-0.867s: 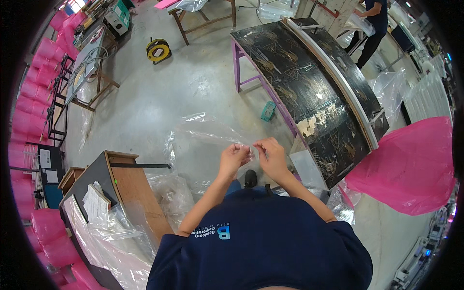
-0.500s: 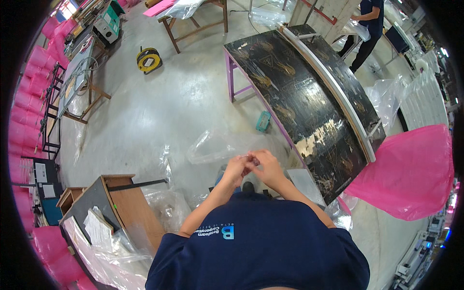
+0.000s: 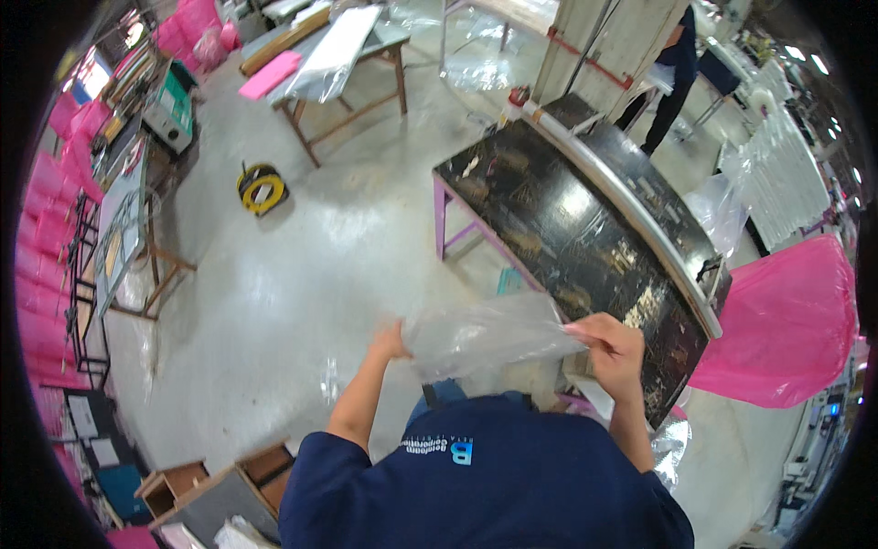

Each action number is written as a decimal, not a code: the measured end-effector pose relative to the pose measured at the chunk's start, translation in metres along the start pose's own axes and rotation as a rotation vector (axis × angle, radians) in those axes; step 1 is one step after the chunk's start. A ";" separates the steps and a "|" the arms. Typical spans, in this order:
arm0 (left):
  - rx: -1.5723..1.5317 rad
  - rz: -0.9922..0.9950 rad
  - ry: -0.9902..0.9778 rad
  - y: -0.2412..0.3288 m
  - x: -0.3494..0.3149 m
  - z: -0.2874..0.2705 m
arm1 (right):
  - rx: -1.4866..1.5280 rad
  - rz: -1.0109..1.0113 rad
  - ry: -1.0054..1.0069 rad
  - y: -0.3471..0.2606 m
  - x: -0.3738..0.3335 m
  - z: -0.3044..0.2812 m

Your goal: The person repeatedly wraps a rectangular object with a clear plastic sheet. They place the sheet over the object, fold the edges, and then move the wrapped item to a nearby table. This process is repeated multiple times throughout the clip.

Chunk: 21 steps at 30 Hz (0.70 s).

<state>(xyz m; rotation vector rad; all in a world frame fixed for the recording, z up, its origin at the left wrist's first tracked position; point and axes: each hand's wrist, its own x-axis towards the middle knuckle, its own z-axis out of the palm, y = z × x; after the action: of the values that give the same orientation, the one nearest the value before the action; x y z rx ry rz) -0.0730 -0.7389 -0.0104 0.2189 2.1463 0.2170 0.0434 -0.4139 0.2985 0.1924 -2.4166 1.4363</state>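
Observation:
A crumpled clear plastic sheet (image 3: 489,337) stretches in front of my body, between my two hands. My right hand (image 3: 617,355) pinches its right end between thumb and fingers, close to the near side of the black-topped table (image 3: 549,206). At the sheet's other end is my left hand (image 3: 391,340), smeared by motion, its fingers closed at the edge. Whether the plastic is a single layer or a bag I cannot tell.
A long pale bar (image 3: 631,215) runs along the black table. Pink plastic (image 3: 777,320) bulges at its right end. A yellow cable reel (image 3: 262,189) lies on the floor. Wooden boxes (image 3: 174,489) stand at lower left. Another person (image 3: 672,69) stands at far right.
My hands were together in front of me with the plastic hanging from them. Now they are wide apart and the sheet spans between them. The view has shifted too.

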 end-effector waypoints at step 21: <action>-0.283 -0.480 1.493 -0.088 -0.124 -0.079 | -0.030 0.297 -0.290 0.166 0.035 0.085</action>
<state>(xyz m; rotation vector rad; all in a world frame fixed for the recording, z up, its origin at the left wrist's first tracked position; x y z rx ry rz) -0.0776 -0.8592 0.1121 -0.9059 3.4530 0.4890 -0.0524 -0.4056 0.1349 0.0364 -2.7962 1.5893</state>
